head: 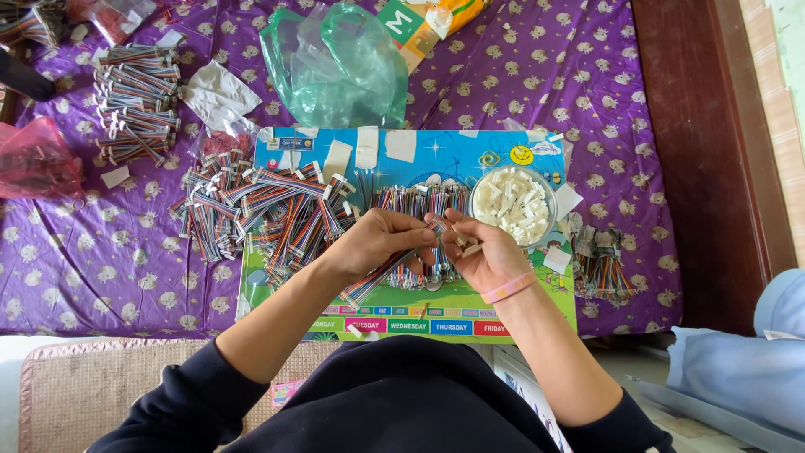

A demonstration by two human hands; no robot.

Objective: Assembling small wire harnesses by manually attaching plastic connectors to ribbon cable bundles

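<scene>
Two hands meet over the colourful calendar board [470, 306], and we take that board as our landmark in the head view. Our left hand [381, 239] is curled closed around a rainbow ribbon cable [377, 277], which trails down and left from the fist across the board's middle. Our right hand [486, 256], with a pink wristband [508, 288] on the wrist, pinches a small white connector [470, 248] narrowly between thumb and fingertips, right at the cable's upper end, just beside the left hand's fingers.

On the board's upper right stands a round clear bowl [478, 189] filled with more white connectors, close above our right hand. A row of finished cables [419, 201] lies on the board behind both hands. A loose heap of ribbon cables [260, 210] spills over the board's left edge onto the purple patterned cloth [587, 75]. Farther left of the board, well apart, sits a stacked cable bundle [134, 101]. Beyond the board's top edge lies a crumpled green plastic bag [335, 67]. Off the board's right edge rests another small cable bunch [604, 264].
</scene>
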